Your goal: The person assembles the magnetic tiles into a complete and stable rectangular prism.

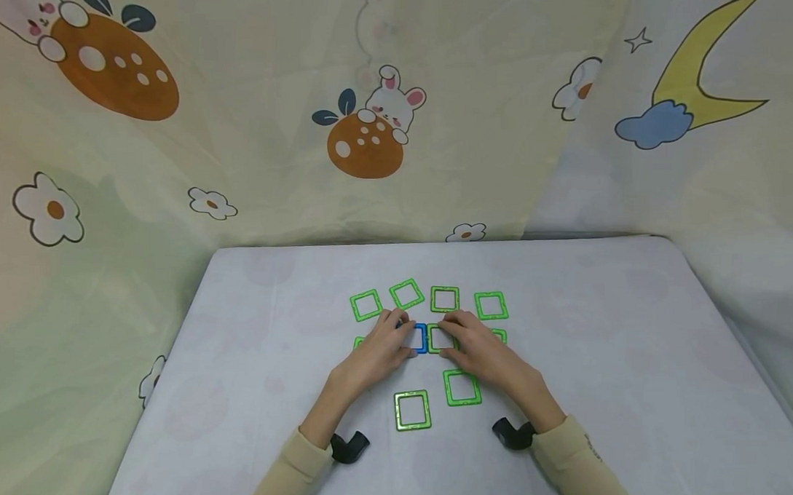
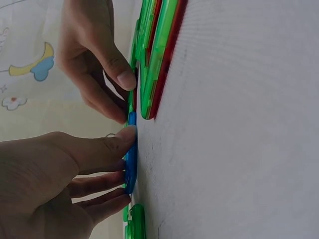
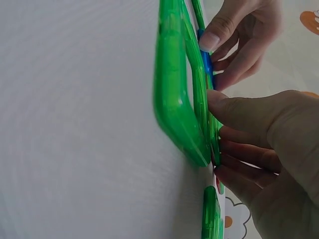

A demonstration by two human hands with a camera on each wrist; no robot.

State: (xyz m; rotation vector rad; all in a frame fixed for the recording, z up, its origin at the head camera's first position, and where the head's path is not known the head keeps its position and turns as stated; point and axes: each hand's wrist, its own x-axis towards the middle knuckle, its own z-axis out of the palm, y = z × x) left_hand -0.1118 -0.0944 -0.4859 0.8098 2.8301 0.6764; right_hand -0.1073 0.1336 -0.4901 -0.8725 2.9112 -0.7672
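In the head view, my left hand pinches a blue square magnetic tile, thumb on the near edge and fingers on the far one. Beside it, my right hand grips a green square magnetic tile the same way. The two tiles lie flat on the table, edge against edge. The left wrist view shows the blue tile low at the surface between thumb and fingertips. From the right wrist, the green tile appears edge-on, partly behind nearer green tiles. Fingers cover parts of both held tiles.
Behind the hands runs a row of green square tiles, from one at the left to another at the right. Two more green tiles lie in front. Others peek out beside each hand. A patterned cloth hangs behind the white table.
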